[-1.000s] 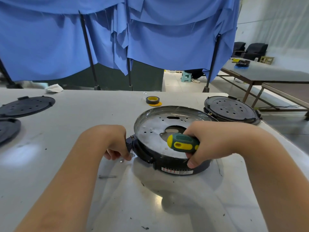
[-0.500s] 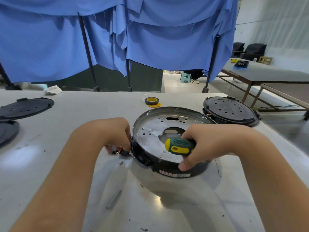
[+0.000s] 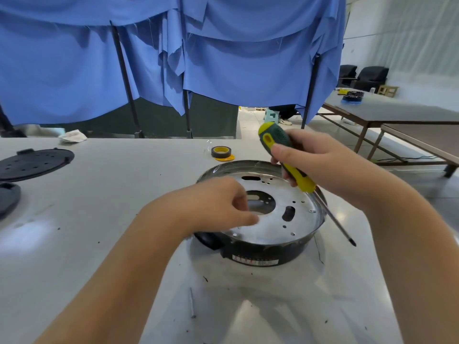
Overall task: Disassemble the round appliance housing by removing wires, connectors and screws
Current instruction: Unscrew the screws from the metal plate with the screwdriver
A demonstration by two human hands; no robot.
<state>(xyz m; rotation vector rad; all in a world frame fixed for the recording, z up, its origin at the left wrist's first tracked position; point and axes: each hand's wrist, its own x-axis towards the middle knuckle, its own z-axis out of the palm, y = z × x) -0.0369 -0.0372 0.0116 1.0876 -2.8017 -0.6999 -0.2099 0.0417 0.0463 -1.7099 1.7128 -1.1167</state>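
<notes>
The round appliance housing stands on the white table, black-walled, with a shiny metal plate inside that has a central hole and several small holes. My left hand hovers over the plate's left part, fingers loosely curled near the central hole; nothing shows between them. My right hand grips the green and yellow screwdriver above the housing's far right rim. The handle points up and left. Its shaft slants down to the right, and the tip hangs beyond the rim.
A black and yellow tape roll lies behind the housing. Two black perforated lids lie at the left edge. A long screw rests on the table in front. Blue curtains hang behind; other tables stand far right.
My right hand has lifted the screwdriver off the housing's near side and swung it upright over the far rim. My left hand moved from the housing's left outside edge to over the plate.
</notes>
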